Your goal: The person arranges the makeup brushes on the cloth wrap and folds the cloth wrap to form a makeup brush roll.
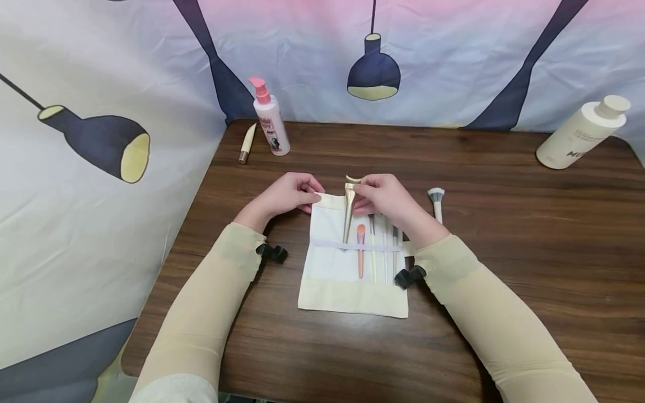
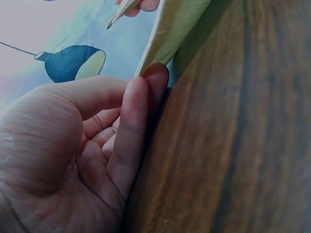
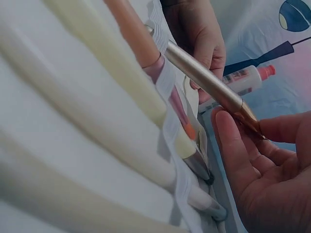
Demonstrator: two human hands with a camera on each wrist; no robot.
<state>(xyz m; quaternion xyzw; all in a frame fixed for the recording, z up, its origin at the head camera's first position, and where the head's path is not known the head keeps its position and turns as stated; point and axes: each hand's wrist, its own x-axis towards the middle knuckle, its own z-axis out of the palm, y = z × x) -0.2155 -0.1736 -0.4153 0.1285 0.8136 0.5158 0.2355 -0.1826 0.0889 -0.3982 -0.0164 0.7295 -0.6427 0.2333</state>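
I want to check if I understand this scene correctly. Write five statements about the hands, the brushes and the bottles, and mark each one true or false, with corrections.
1. The right hand holds a slender gold-coloured metallic tool. True.
2. The left hand holds a white plastic bottle with a white cap. False: it pinches the upper edge of a white-and-cream fabric roll.
3. A small pink-orange brush is tucked behind the white elastic strap. True.
4. A white-handled brush with pale bristles lies on the fabric roll. False: it lies on the dark brown wooden table.
5. The white bottle with a pink pump stands on the table. True.
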